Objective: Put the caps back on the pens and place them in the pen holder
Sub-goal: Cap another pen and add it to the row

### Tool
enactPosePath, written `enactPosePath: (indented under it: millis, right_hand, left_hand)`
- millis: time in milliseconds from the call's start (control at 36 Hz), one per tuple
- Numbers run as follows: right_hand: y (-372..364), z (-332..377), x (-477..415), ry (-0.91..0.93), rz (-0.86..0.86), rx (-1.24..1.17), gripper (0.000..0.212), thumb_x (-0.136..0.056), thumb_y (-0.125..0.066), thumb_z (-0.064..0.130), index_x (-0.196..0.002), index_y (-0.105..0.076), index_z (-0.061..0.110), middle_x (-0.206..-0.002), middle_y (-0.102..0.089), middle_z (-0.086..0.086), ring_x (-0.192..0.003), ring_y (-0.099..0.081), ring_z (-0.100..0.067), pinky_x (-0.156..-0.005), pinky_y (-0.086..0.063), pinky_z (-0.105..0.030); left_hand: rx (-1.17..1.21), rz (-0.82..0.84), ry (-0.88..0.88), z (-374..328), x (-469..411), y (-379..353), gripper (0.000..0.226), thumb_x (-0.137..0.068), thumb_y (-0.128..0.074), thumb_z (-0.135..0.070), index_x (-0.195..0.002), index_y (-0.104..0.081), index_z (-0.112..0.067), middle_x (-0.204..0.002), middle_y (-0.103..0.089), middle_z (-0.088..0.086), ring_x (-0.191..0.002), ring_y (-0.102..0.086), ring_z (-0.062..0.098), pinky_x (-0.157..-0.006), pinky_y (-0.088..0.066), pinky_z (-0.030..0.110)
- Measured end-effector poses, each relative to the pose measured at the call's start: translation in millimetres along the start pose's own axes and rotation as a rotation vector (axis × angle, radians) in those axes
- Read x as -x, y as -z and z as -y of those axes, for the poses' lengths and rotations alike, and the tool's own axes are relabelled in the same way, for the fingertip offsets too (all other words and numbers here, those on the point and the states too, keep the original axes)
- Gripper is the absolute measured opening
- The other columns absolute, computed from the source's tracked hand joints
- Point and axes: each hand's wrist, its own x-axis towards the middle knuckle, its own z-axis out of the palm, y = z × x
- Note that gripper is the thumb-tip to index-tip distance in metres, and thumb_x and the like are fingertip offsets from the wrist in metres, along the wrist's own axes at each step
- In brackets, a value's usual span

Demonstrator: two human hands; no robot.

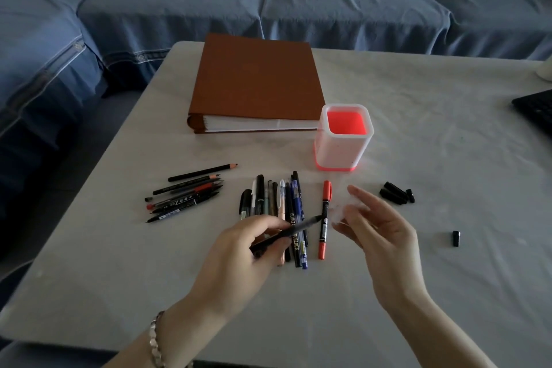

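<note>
My left hand [239, 254] grips a black pen [301, 227] by its rear end, with the tip pointing right towards my right hand [385, 236]. The right thumb and fingertips pinch a small clear cap [339, 210], which is blurred, just right of the pen tip. Under the hands lies a row of several pens [286, 200], with a red marker [325, 212] beside them. A second bunch of pens and pencils [188, 194] lies to the left. The white pen holder [343, 152] with a red inside stands upright behind, with nothing in it.
Loose black caps [395, 193] lie right of the holder's base, and one more black cap [455, 238] sits further right. A brown binder [257, 81] lies behind the holder. A dark keyboard [534, 110] reaches in at the right edge. A blue sofa [179, 3] surrounds the table.
</note>
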Motion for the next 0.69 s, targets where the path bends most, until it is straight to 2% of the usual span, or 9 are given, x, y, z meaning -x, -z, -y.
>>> enactPosePath:
  millis: [111,194,278,333,389,500,583,694]
  right_hand:
    - [9,-1,-6,0.000,0.063,0.122,0.034,-0.091,-0.046,0.003,-0.099,-0.061,0.032,-0.062,-0.064,0.005,-0.066,-0.063,-0.007,-0.069,-0.056,-0.019]
    - [16,1,-9,0.041,0.129,0.246,0.030,-0.087,-0.053,0.003,-0.102,-0.059,0.029,-0.068,-0.065,0.007,-0.059,-0.059,-0.005,-0.062,-0.051,-0.013]
    - [20,5,-9,0.041,0.142,0.303,0.018,-0.081,-0.063,0.004,-0.088,-0.064,0.021,-0.064,-0.068,0.011,-0.053,-0.056,-0.001,-0.055,-0.046,-0.009]
    - [22,7,-10,0.045,0.153,0.342,0.015,-0.079,-0.065,0.007,-0.080,-0.066,0.022,-0.061,-0.068,0.013,-0.052,-0.055,0.002,-0.056,-0.045,-0.007]
    - [24,8,-10,0.043,0.174,0.368,0.016,-0.078,-0.066,0.008,-0.078,-0.067,0.024,-0.062,-0.069,0.015,-0.055,-0.056,0.005,-0.059,-0.045,-0.005]
    - [25,9,-9,0.023,0.214,0.366,0.020,-0.078,-0.064,0.003,-0.079,-0.067,0.023,-0.065,-0.071,0.016,-0.058,-0.059,0.006,-0.062,-0.045,-0.004]
    - [25,9,-8,0.028,0.235,0.380,0.022,-0.078,-0.065,0.005,-0.077,-0.068,0.027,-0.076,-0.073,0.011,-0.066,-0.064,-0.001,-0.066,-0.048,-0.007]
    - [26,8,-8,0.045,0.268,0.408,0.022,-0.077,-0.067,0.009,-0.074,-0.069,0.031,-0.081,-0.074,0.006,-0.077,-0.068,-0.009,-0.071,-0.050,-0.009]
  left_hand:
    - [-0.006,-0.040,0.006,2,0,2,0.017,-0.080,-0.067,-0.012,-0.092,-0.069,-0.023,-0.077,-0.065,-0.014,-0.064,-0.058,0.000,-0.057,-0.039,0.007]
    - [-0.029,-0.045,-0.009,2,0,3,0.016,-0.079,-0.068,-0.012,-0.090,-0.068,-0.024,-0.079,-0.063,-0.018,-0.062,-0.056,-0.005,-0.056,-0.037,0.004]
    - [-0.057,-0.049,-0.036,1,1,4,0.017,-0.078,-0.069,-0.011,-0.090,-0.068,-0.024,-0.084,-0.063,-0.017,-0.063,-0.056,-0.006,-0.056,-0.036,0.003]
    - [-0.057,-0.041,-0.041,1,1,5,0.017,-0.078,-0.069,-0.011,-0.090,-0.068,-0.023,-0.080,-0.063,-0.019,-0.063,-0.055,-0.007,-0.056,-0.036,0.003]
    - [-0.056,-0.019,-0.051,1,2,5,0.016,-0.079,-0.069,-0.012,-0.091,-0.069,-0.023,-0.072,-0.062,-0.021,-0.065,-0.056,-0.007,-0.057,-0.036,0.002]
    - [-0.057,0.003,-0.081,0,1,4,0.016,-0.077,-0.064,-0.023,-0.093,-0.069,-0.024,-0.074,-0.062,-0.019,-0.069,-0.057,-0.005,-0.058,-0.036,0.002]
    - [-0.049,0.018,-0.096,1,0,2,0.017,-0.076,-0.062,-0.025,-0.092,-0.068,-0.026,-0.085,-0.064,-0.016,-0.073,-0.060,0.000,-0.061,-0.038,0.003]
    - [-0.069,0.033,-0.128,1,1,1,0.017,-0.076,-0.063,-0.023,-0.092,-0.068,-0.026,-0.081,-0.064,-0.016,-0.076,-0.059,-0.003,-0.064,-0.038,0.002]
